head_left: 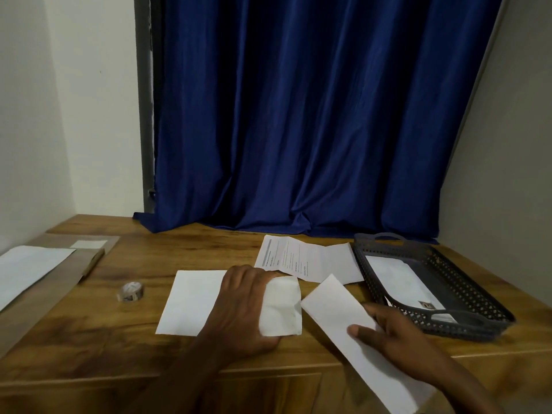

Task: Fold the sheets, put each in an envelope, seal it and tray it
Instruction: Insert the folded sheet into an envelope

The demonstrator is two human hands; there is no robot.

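— Head view, desk from above: what is each hand doing?

— Left hand [245, 300] is lying over a white envelope [191, 303] flat on the wooden table [125, 330], fingers curled round the envelope's right end, where the paper is lifting and creasing. Right hand [397, 339] is pinching a folded sheet [334, 309], thumb on top, the sheet slanting from the table edge toward the envelope, its far corner just beside the lifted end.

— And the rest of the figure?

— A creased printed sheet [307, 258] is lying open behind both hands. A dark perforated tray [376, 282] is sitting at the right, holding a white envelope [400, 279]. A tape roll [132, 291] is standing left of the envelope; more white paper [27, 270] is resting on a brown board [59, 282] at far left. A blue curtain [298, 115] is hanging behind.
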